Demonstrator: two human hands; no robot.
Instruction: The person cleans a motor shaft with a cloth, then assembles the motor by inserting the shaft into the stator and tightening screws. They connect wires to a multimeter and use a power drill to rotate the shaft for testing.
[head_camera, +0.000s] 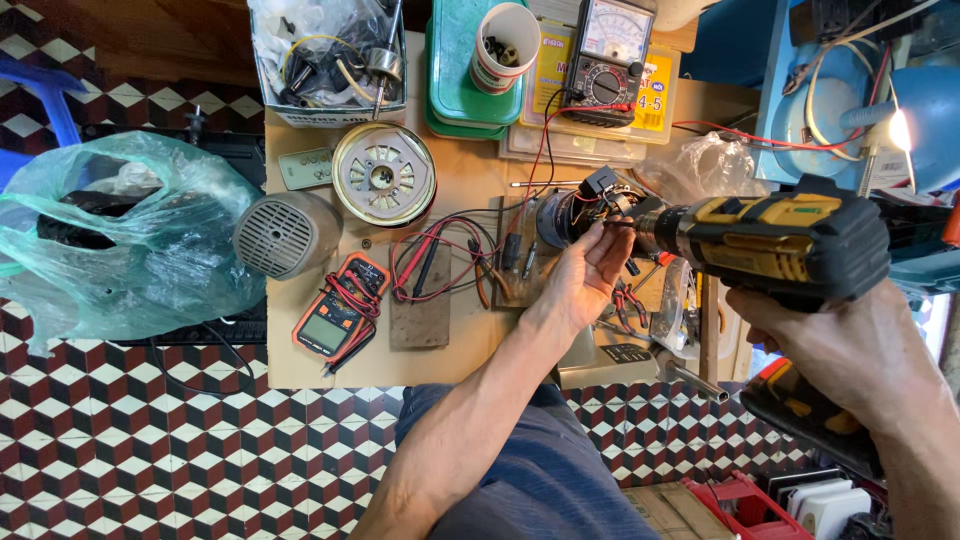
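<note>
Yellow drill (775, 235) in right hand (850, 345); left hand (590, 270) apparently steadies its bit.

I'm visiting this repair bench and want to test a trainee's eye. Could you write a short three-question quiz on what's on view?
1. True or false: the right hand holds the yellow and black cordless drill.
2. What does the left hand touch? A) the orange multimeter B) the drill's bit end C) the grey fan cover
3. Fill in: the round metal motor cover lies on the wooden ____.

Key: 1 true. 2 B. 3 table.
</note>
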